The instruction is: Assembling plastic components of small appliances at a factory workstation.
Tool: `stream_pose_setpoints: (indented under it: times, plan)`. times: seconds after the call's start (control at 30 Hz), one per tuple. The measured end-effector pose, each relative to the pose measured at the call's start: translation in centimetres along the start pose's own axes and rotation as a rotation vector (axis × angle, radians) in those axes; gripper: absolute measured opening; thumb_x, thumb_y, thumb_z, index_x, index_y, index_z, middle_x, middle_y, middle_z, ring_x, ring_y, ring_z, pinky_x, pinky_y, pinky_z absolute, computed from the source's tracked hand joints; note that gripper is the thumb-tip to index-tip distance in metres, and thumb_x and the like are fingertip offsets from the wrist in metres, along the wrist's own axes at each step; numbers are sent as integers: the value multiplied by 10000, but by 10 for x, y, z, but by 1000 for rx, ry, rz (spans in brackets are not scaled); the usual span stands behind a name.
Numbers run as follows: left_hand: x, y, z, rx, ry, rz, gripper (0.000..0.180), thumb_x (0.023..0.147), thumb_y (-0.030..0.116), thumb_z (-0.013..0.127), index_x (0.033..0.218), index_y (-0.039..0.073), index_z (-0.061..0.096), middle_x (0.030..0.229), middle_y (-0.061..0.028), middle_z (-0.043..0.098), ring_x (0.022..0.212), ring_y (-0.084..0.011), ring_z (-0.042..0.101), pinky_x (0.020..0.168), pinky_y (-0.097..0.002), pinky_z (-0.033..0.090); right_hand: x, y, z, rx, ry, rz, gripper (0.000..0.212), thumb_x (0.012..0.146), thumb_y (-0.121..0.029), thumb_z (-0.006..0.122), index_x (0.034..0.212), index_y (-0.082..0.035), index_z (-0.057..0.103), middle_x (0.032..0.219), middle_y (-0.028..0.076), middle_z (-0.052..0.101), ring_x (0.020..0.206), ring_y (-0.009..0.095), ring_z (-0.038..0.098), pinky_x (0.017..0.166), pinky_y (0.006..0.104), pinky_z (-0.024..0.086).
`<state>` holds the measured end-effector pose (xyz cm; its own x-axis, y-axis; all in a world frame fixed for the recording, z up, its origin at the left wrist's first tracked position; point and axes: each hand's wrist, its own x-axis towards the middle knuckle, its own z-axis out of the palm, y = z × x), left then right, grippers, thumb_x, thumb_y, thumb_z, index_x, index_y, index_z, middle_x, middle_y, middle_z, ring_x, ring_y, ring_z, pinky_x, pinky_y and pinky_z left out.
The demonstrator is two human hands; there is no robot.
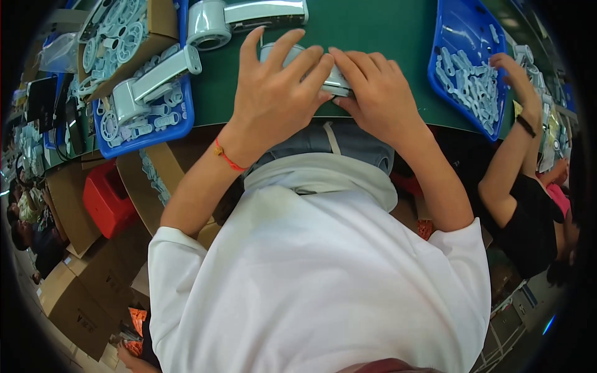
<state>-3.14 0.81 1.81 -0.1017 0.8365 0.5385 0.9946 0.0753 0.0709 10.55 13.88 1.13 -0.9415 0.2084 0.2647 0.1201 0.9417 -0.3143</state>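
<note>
A glossy white plastic housing with a shiny silver edge (336, 83) is at the front of the green table, mostly covered by my hands. My left hand (280, 87) grips it with thumb and index finger, its other fingers raised and spread over the top. From the other side, my right hand (376, 87) closes on the housing's end, its fingertips meeting those of the left. A similar white housing with a round head and long silver-edged arm (208, 23) lies beyond my left hand. Another such housing (130, 99) rests on a parts-filled blue bin (186, 127) at left.
At right, a blue tray (435, 78) holds small white parts (466, 81); a co-worker's hand (516, 78) reaches beside it. A cardboard box (163, 25) of white ring-shaped parts sits on the left bin. Below stand a red stool (107, 199) and cardboard cartons (81, 304).
</note>
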Motion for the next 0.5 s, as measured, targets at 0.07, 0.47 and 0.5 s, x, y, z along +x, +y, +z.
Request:
stream_pose_setpoints:
  times: [0.07,0.47,0.5]
  plan:
    - [-4,4,0,32,248,-73,456,702,304,729,1084,92,597,1099,-78,533,1069,-279,480,976,-451,317,-3,6,-7,19,-92,6,601,680,-109,732,1226,-6,502,1101,129,587,939,277,586,786,372,464]
    - [-5,39,10,-1817,-40,-790,617,864,218,635,1322,-12,292,1159,-120,499,1001,-153,531,840,-284,466,-22,-16,7,1696,-108,504,702,911,-499,468,1362,19,320,1240,113,490,1115,173,489,918,322,409]
    - [-6,38,11,-1821,-42,-794,604,862,189,627,1320,-20,292,1163,-124,496,1003,-159,535,848,-290,464,-23,-14,10,1638,-125,543,700,915,-498,458,1365,18,311,1246,117,482,1122,172,479,911,322,410]
